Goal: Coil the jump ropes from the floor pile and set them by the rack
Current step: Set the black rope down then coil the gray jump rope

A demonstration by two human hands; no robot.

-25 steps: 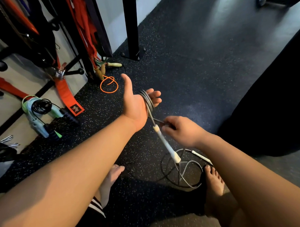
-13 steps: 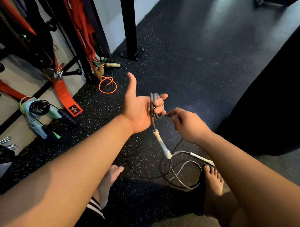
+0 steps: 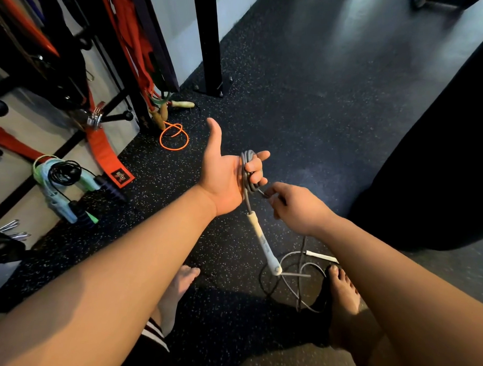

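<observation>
Slack from a thin grey jump rope (image 3: 297, 274) is lying on the black speckled floor (image 3: 305, 116) beside my right foot (image 3: 340, 293). My right hand (image 3: 297, 209) is pinching the cord. My left hand (image 3: 224, 179), palm up, is curling its fingers around the coils, a white plastic handle (image 3: 264, 245) dangling below. Beyond, an orange rope (image 3: 174, 138) is lying by the black metal rack (image 3: 157, 40).

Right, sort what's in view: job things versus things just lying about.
Job: grey jump rope, wound on the left hand, pinched by the right hand; its white handle; rack upright.
Lying about: red strap; metal clips.
</observation>
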